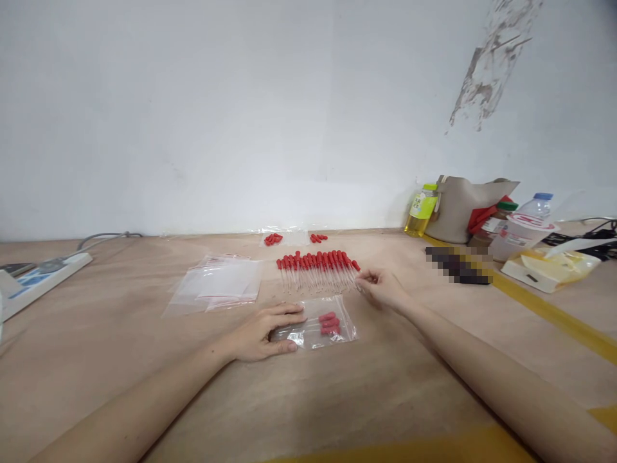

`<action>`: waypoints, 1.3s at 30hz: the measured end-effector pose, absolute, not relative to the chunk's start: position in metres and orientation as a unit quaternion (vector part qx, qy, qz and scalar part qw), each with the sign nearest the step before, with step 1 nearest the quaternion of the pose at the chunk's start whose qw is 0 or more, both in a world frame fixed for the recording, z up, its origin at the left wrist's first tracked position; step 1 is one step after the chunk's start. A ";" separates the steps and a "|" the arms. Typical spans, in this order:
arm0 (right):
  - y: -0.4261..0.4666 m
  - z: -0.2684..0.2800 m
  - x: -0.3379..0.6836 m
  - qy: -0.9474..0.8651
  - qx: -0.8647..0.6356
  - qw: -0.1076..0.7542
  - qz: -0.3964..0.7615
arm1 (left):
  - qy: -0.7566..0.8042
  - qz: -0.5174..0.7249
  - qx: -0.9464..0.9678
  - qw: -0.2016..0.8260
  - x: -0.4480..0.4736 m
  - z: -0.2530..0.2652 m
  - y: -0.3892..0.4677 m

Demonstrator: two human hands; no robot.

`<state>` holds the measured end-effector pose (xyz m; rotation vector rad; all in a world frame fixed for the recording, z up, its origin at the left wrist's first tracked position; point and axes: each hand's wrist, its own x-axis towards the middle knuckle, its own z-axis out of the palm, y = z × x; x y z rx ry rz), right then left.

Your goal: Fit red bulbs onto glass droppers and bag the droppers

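Note:
My left hand [265, 331] lies with fingers spread on the left end of a clear zip bag [349, 329]. Inside this bag are several droppers [330, 323] with red rubber bulbs, their clear stems partly under my fingers. Beyond it, a row of red-bulbed droppers [318, 260] lies side by side, bulbs pointing away from me. At the row's right end my right hand [380, 287] has its fingertips pinched at the stem of the outermost dropper [355, 265], which is tilted; the grip itself is partly hidden.
Flat zip bags [222, 281] lie stacked on the left. Two filled bags [273, 239] with red bulbs rest near the wall. A power strip [45, 283] stands far left. On the right are a yellow-capped bottle [421, 211], a grey bag [453, 209], a plastic cup [520, 238] and a tissue pack [549, 267].

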<state>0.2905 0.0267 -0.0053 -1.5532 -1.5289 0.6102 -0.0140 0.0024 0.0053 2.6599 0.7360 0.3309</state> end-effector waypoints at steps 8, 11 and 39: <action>0.088 -0.008 0.311 -0.575 -0.756 0.289 0.123 | 0.270 0.077 0.942 0.185 -0.015 0.008 0.005; 0.095 -0.007 0.311 -0.577 -0.761 0.272 0.120 | 0.263 0.065 0.945 0.184 -0.016 0.009 0.005; -0.013 -0.020 0.256 -0.441 -0.499 0.534 0.521 | 0.268 0.098 0.948 0.143 -0.014 0.010 0.001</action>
